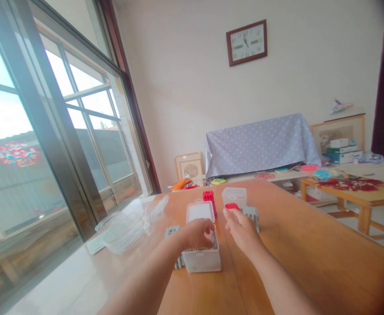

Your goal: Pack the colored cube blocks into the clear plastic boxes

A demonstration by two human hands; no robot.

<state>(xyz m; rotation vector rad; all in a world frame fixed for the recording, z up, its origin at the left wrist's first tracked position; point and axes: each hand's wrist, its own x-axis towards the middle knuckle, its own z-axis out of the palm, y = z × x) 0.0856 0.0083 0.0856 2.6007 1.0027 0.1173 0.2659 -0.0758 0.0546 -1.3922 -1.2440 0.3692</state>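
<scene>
A white lidded box point(203, 261) stands on the table with its lid point(200, 211) tipped back. Small pieces inside it are mostly covered by my left hand point(201, 232). That hand reaches over the box opening with fingers curled in; anything between them is too hidden to name. To the right, my right hand point(241, 225) is closed round a red toothed block point(232, 206), partly concealed by the fingers. Grey toothed blocks point(252, 215) stand just beyond this hand, and more grey blocks point(172, 230) sit left of the box. A red block stack point(208, 199) rises behind the lid.
A clear open container point(234, 195) stands behind my right hand. Clear plastic tubs point(122, 232) lie on the table's left, by the window. The wooden table point(297, 245) extends to the right; a low wooden table point(364, 201) stands beyond its edge.
</scene>
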